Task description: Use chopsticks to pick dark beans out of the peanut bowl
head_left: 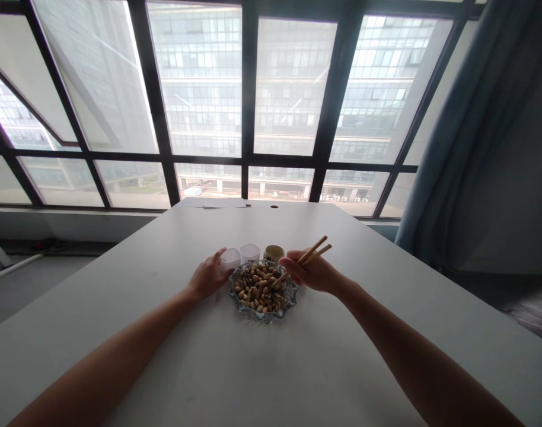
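A scalloped clear glass bowl (262, 316) full of pistachios (255, 289) stands on the white table. My right hand (310, 270) grips a pair of wooden chopsticks (316, 247), their tips down among the nuts at the bowl's right side. At the bowl's left, my left hand (207, 276) has its thumb and fingers around a small translucent plastic cup (230, 257). Beside that cup is a second plastic cup (250, 252), and right of it a round yellowish container (274, 252), partly hidden by the bowl and my right hand.
The white table (253, 373) stretches toward large windows. Papers (213, 203) lie at its far edge, near two small dark round spots. A blue curtain (449, 154) hangs on the right.
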Tool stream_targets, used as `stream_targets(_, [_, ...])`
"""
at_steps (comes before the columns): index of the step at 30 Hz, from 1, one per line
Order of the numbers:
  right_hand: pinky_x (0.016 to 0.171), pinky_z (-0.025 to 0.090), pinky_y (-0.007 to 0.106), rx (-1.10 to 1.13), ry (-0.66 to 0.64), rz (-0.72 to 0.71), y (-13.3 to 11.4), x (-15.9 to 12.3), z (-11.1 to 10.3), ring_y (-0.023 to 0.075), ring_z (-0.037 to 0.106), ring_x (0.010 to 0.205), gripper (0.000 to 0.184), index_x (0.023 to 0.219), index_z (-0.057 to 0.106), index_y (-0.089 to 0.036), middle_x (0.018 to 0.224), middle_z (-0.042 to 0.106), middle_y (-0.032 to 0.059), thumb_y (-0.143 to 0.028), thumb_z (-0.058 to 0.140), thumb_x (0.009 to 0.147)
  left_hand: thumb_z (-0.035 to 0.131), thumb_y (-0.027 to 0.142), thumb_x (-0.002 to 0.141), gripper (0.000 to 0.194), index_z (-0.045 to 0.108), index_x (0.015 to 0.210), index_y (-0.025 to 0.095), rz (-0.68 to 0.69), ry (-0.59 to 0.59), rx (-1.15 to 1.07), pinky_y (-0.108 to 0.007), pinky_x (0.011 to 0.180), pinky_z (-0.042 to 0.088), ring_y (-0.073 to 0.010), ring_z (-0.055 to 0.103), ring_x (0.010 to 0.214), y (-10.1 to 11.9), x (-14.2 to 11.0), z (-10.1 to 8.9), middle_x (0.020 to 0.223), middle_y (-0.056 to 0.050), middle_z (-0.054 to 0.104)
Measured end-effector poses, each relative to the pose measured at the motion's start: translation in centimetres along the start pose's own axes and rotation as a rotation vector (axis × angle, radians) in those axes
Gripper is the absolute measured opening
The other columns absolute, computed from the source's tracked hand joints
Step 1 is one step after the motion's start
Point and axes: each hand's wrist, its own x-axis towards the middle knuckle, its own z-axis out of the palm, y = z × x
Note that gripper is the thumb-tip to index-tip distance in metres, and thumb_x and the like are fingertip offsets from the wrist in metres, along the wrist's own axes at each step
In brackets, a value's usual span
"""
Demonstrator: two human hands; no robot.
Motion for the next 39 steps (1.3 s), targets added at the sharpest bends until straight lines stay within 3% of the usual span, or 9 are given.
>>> stream_targets(6, [0.042, 0.041, 0.024, 0.079, 0.14, -0.014, 0.3, -0.1, -0.7, 0.0135, 0.055, 0.044, 0.057, 0.066, 0.054, -0.019, 0.052, 0.059, 0.0021, -0.069, 0.044, 0.093, 0.058, 0.045, 0.086, 0.067, 0.04, 0.144, 0.016, -0.006, -0.016, 0.024, -0.04, 0.09, 0.05, -0.0298, 0.066, 0.105, 0.3, -0.1, -0.1, 0.114, -0.015, 0.068])
stream_targets(13, [0.04, 0.041, 0.023, 0.12, 0.188, 0.004, 0.2, -0.1, -1.2, 0.013, 0.054, 0.041, 0.057, 0.066, 0.055, -0.019, 0.049, 0.057, 0.0013, -0.068, 0.045, 0.093, 0.059, 0.042, 0.086, 0.067, 0.039, 0.144, 0.017, -0.011, -0.026, 0.031, -0.04, 0.092, 0.049, -0.0306, 0.064, 0.109, 0.6, -0.2, -0.2, 0.116, -0.016, 0.067])
stream_targets(19, [0.038, 0.039, 0.022, 0.188, 0.144, 0.085, 0.2, 0.0, -0.1, 0.0121, 0.052, 0.04, 0.058, 0.067, 0.055, -0.019, 0.049, 0.057, 0.0006, -0.072, 0.048, 0.089, 0.059, 0.046, 0.086, 0.068, 0.039, 0.144, 0.019, -0.012, -0.012, 0.028, -0.04, 0.09, 0.049, -0.0301, 0.065, 0.105, 0.6, -0.2, -0.1, 0.115, -0.014, 0.068])
stream_targets(26, [0.039, 0.041, 0.021, 0.168, 0.043, 0.067, 0.1, 0.1, 0.5, 0.0113, 0.053, 0.04, 0.055, 0.064, 0.054, -0.019, 0.05, 0.057, -0.0003, -0.069, 0.054, 0.088, 0.058, 0.045, 0.087, 0.068, 0.038, 0.145, 0.017, -0.01, -0.033, 0.044, -0.04, 0.091, 0.048, -0.0312, 0.064, 0.108, 0.7, -0.1, -0.3, 0.117, -0.016, 0.067])
stream_targets(29, [0.035, 0.039, 0.021, 0.227, 0.156, 0.104, 0.2, 0.2, 0.1, 0.012, 0.053, 0.037, 0.057, 0.066, 0.057, -0.019, 0.048, 0.058, 0.0004, -0.072, 0.054, 0.085, 0.06, 0.044, 0.086, 0.068, 0.037, 0.145, 0.018, -0.01, -0.033, 0.044, -0.039, 0.092, 0.048, -0.0304, 0.065, 0.108, 0.7, -0.1, -0.2, 0.117, -0.016, 0.068])
stream_targets(35, [0.03, 0.039, 0.025, 0.453, 0.56, 0.239, 1.7, 1.0, -1.4, 0.0132, 0.048, 0.03, 0.06, 0.062, 0.056, -0.02, 0.043, 0.056, 0.0028, -0.077, 0.056, 0.079, 0.06, 0.043, 0.086, 0.068, 0.038, 0.145, 0.018, -0.006, -0.026, 0.039, -0.04, 0.092, 0.048, -0.0312, 0.065, 0.109, 0.7, -0.2, -0.2, 0.116, -0.016, 0.068])
stream_targets(39, [0.027, 0.035, 0.023, 0.6, 0.669, 0.304, 3.2, 1.4, -2.1, 0.0118, 0.045, 0.03, 0.058, 0.061, 0.055, -0.019, 0.041, 0.054, 0.0025, -0.074, 0.06, 0.079, 0.06, 0.041, 0.086, 0.067, 0.038, 0.145, 0.019, -0.004, -0.025, 0.043, -0.04, 0.092, 0.048, -0.0308, 0.065, 0.109, 0.6, -0.2, -0.2, 0.116, -0.016, 0.068])
